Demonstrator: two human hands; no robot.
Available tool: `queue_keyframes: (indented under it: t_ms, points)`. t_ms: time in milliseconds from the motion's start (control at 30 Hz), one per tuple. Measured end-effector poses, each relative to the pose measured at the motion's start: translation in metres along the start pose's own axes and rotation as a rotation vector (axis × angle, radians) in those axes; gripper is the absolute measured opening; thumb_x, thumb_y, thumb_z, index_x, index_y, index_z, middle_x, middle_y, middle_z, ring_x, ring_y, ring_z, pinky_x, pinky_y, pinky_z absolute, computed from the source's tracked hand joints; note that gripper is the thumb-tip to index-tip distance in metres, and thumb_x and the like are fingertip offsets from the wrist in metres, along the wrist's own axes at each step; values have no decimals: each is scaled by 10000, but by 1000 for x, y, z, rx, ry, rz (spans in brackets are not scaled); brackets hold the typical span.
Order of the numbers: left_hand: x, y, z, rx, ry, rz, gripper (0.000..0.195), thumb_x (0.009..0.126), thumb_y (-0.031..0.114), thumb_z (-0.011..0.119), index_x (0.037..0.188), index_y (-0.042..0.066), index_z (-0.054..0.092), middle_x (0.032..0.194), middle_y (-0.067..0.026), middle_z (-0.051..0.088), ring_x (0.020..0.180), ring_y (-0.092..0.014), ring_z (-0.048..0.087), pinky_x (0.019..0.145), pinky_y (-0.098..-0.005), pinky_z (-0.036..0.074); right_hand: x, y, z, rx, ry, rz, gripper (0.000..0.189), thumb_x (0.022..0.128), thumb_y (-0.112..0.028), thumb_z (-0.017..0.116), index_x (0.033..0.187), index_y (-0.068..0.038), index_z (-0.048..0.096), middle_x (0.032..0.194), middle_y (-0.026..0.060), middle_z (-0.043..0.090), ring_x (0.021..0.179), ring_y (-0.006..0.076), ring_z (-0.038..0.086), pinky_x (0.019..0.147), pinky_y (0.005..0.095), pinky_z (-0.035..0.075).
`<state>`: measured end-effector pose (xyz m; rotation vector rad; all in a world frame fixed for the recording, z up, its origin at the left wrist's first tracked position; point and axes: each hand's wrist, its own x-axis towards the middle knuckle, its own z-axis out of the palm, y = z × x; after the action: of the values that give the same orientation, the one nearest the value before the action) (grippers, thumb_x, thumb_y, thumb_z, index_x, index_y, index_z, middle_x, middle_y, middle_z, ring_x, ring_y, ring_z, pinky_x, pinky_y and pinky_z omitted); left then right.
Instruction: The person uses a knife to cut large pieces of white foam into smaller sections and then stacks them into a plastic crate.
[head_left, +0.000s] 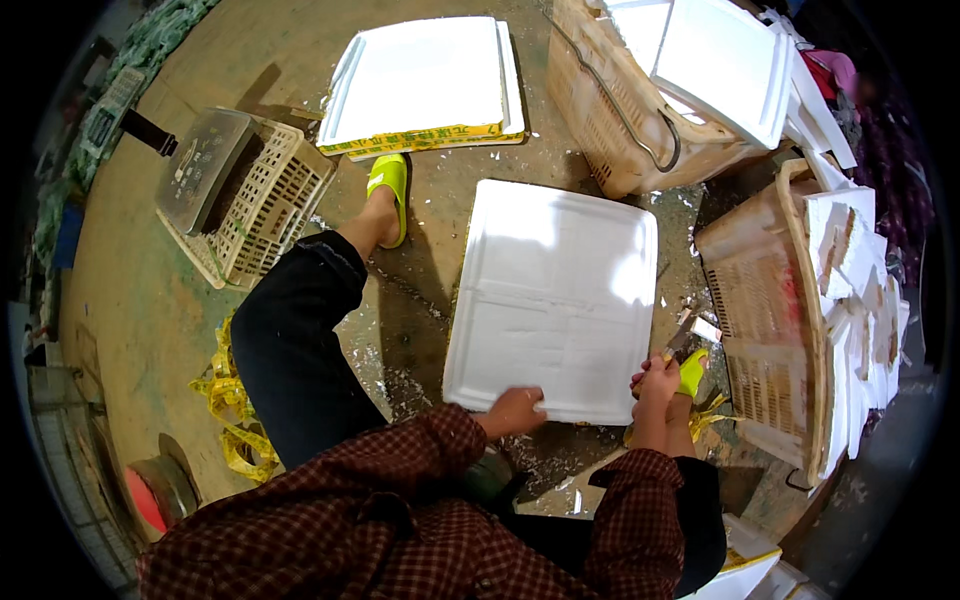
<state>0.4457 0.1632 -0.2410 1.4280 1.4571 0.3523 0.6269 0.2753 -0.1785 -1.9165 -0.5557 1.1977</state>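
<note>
A white foam lid or box (555, 300) lies on the floor between my legs, its broad recessed face up. My left hand (516, 412) is at its near edge, slightly blurred, with the fingers partly curled and nothing seen in them. Whether it touches the foam is hard to tell. Beside the near right corner, my right hand (656, 384) grips a knife (681, 337) by its handle. The blade points away from me, over the floor to the right of the foam.
Plastic crates of white foam pieces stand at right (761, 322) and far right (600, 97). Ahead lie stacked foam lids (427, 82) with yellow printed tape. A scale on a crate (274, 202) stands left. Tangled yellow tape (232, 405) and a small white box (706, 330) lie on the floor.
</note>
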Motion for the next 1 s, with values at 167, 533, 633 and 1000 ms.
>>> queue_keyframes:
  t_ms: [167, 533, 633, 1000]
  points:
    - [68, -23, -59, 436, 34, -4, 454, 682, 108, 564, 1089, -24, 413, 1155, -187, 388, 1083, -347, 354, 896, -406, 313, 19, 29, 31, -336, -106, -6, 138, 784, -153, 486, 806, -37, 415, 608, 52, 459, 378, 126, 451, 286, 248, 325]
    - [142, -40, -52, 845, 151, 54, 598, 739, 196, 526, 1241, -1, 267, 1304, -124, 206, 1205, -304, 201, 948, -463, 230, 99, -1, 175, -905, -297, -414, 253, 814, -229, 434, 807, 23, 448, 734, 212, 557, 702, 349, 544, 643, 410, 425]
    - [140, -40, -57, 814, 75, 48, 614, 733, 215, 531, 1242, -3, 267, 1307, -114, 202, 1205, -296, 202, 943, -466, 237, 109, -22, 208, -1044, -286, -508, 258, 820, -223, 413, 836, 31, 455, 786, 223, 565, 766, 355, 548, 687, 416, 424]
    - [141, -51, -49, 827, 196, 96, 654, 696, 255, 561, 1236, 7, 290, 1302, -104, 207, 1202, -282, 201, 942, -463, 230, 157, -12, 253, -1132, -330, -335, 281, 809, -204, 395, 905, 54, 455, 882, 232, 560, 824, 353, 550, 729, 393, 438]
